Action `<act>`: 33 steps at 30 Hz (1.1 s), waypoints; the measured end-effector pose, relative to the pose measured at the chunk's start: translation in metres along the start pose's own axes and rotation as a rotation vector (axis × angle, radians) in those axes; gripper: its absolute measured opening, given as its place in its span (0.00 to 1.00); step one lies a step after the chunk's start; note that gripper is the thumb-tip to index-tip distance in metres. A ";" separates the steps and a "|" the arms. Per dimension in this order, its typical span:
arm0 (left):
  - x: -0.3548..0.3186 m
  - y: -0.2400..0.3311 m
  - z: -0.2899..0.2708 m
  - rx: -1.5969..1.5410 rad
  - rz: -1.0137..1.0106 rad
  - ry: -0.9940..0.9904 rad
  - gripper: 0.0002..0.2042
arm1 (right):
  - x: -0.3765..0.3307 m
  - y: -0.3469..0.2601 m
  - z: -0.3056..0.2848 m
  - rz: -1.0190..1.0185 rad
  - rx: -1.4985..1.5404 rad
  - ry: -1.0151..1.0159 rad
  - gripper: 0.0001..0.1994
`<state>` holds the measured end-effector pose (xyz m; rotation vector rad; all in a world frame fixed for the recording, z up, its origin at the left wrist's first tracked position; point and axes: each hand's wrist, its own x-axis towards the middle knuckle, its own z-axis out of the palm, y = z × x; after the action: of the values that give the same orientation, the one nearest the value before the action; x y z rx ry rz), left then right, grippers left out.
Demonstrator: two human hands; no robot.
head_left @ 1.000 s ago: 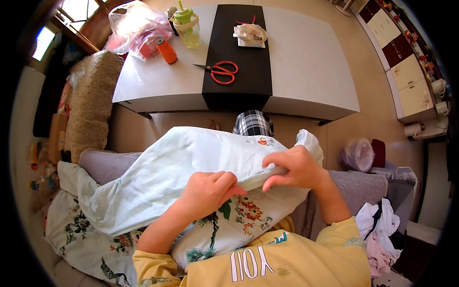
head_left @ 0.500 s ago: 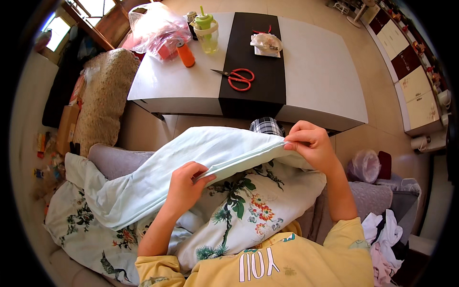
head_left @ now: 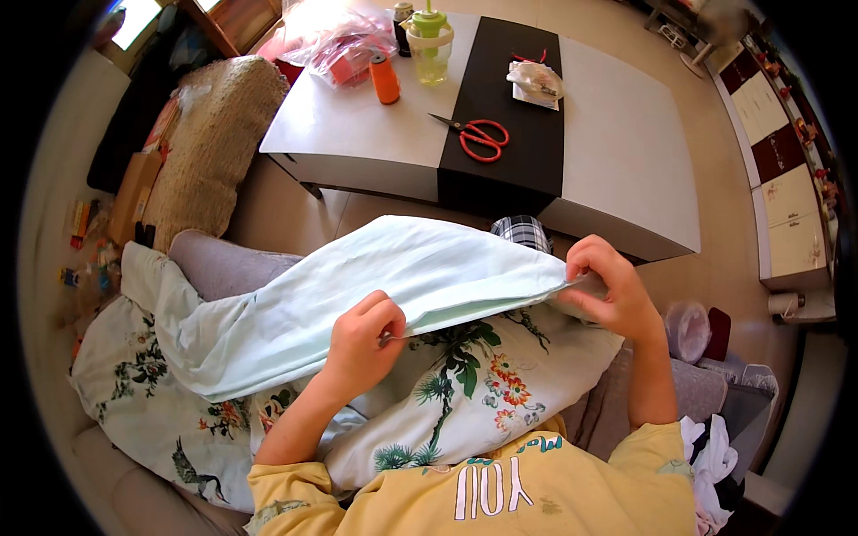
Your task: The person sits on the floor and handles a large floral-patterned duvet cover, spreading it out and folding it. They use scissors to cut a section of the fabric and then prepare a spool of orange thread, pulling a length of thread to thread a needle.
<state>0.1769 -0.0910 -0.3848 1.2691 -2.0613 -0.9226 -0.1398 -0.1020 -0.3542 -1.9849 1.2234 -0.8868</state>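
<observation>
A large cloth, pale mint on one side and printed with flowers, pine and a crane on the other, lies over my lap; it looks like a duvet cover. My left hand is closed on its folded edge near the middle. Farther right, my right hand pinches the same edge between thumb and fingers. The edge is stretched between both hands, with a narrow gap along its seam. The printed side spreads below my hands, against my yellow shirt. A checked dark fabric shows just beyond the cloth.
Ahead stands a white and black table. On it are red-handled scissors, an orange can, a green-lidded cup and plastic bags. Grey sofa cushions flank me. Loose clothes lie at the right.
The view has shifted, so the table sits higher and farther right. My left fingers have curled tighter round the edge, and the gap along the seam looks wider.
</observation>
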 end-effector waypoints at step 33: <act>-0.010 -0.010 -0.016 -0.233 -0.256 0.007 0.06 | 0.018 0.022 0.002 0.084 0.147 -0.242 0.07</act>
<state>0.1981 -0.0896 -0.3834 1.4237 -1.7516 -1.2306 -0.1422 -0.1265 -0.3687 -1.8477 1.0644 -0.6542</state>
